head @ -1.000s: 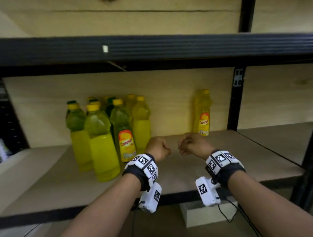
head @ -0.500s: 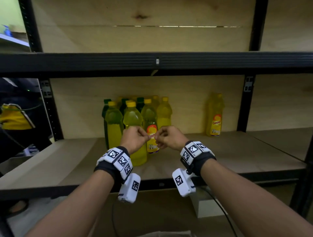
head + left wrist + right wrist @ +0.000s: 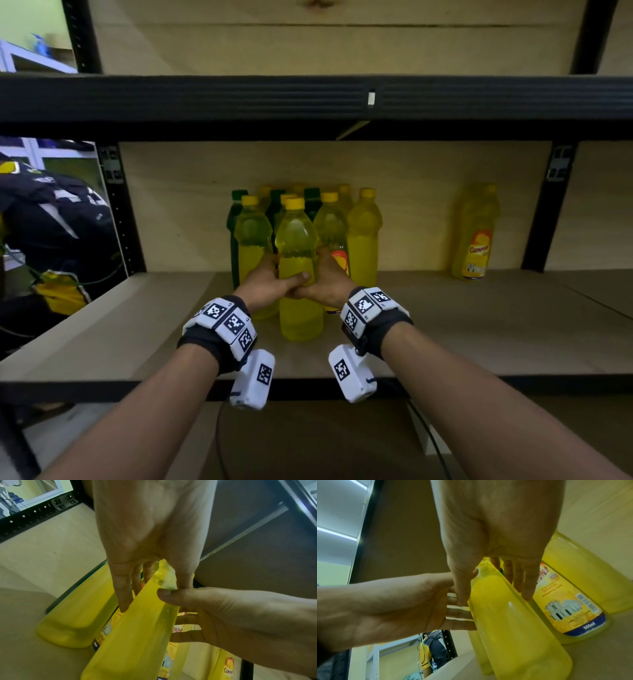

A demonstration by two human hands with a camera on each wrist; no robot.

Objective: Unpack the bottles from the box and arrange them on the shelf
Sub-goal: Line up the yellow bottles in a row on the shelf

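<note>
A yellow bottle [image 3: 299, 318] with a yellow cap stands upright at the front of the wooden shelf [image 3: 479, 329]. My left hand [image 3: 279, 279] grips its left side and my right hand [image 3: 318, 279] its right side, with the thumbs meeting across the front. In the left wrist view my left hand [image 3: 150, 588] has fingers down one flank of the bottle [image 3: 137, 635] and the thumb on the other. The right wrist view shows my right hand [image 3: 494, 596] clasping the bottle [image 3: 505, 622] the same way. Behind it stands a tight cluster of yellow bottles [image 3: 363, 240] and green bottles [image 3: 236, 219].
One labelled yellow bottle [image 3: 476, 236] stands alone at the back right. The black beam of the upper shelf [image 3: 308, 99] runs overhead, with black uprights [image 3: 544, 212] at the sides. A person in dark and yellow clothing [image 3: 51, 222] is beyond the left upright.
My two hands were curled together, holding nothing, in front of the shelf. They have since reached forward and taken hold of the front yellow bottle from both sides.
</note>
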